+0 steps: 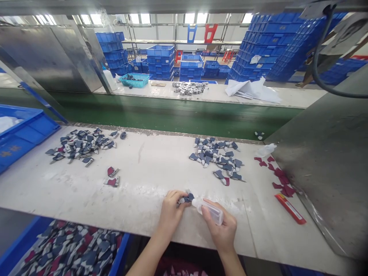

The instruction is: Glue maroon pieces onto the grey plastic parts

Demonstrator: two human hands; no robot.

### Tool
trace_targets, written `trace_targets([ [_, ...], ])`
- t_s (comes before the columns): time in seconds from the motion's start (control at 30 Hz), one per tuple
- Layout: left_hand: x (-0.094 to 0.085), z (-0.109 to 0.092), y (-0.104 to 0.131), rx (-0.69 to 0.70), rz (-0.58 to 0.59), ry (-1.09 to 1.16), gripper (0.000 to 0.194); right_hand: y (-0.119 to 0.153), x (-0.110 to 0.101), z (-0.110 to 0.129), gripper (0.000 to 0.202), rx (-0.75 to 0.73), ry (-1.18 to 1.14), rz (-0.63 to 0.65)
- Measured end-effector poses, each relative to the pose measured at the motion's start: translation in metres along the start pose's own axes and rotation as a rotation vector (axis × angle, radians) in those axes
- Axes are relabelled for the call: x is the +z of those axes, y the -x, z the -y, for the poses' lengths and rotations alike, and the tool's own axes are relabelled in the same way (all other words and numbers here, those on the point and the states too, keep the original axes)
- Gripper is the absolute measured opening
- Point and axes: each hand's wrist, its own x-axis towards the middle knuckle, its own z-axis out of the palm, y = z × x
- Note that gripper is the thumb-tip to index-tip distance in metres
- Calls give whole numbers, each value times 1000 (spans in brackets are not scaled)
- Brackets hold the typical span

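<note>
My left hand [170,210] pinches a small dark blue and grey moulded piece [189,197] just above the white tabletop [143,168]. Wrapped round a clear plastic squeeze bottle [213,213] is my right hand [227,230]. The bottle tilts to the left, its white nozzle at the blue piece; whether the tip touches it I cannot tell. Beyond my hands to the right lies a pile of similar blue and grey pieces [212,155]. Another such pile [82,145] lies at the left, with two maroon and grey pieces [112,181] nearer to me.
Flat maroon cut-outs [283,178] and a red-orange packet [290,209] lie right, beside a metal panel [330,161]. A blue crate [122,249] full of pieces stands below the table's front left edge; another blue crate [25,134] sits left. A green conveyor belt [161,115] runs behind.
</note>
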Motion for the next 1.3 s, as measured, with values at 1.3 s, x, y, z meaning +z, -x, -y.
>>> trace_targets([
  [1.3,-51,-80,-129,267,446,-488,26,-27,-121,-95,84,527,277,-539],
])
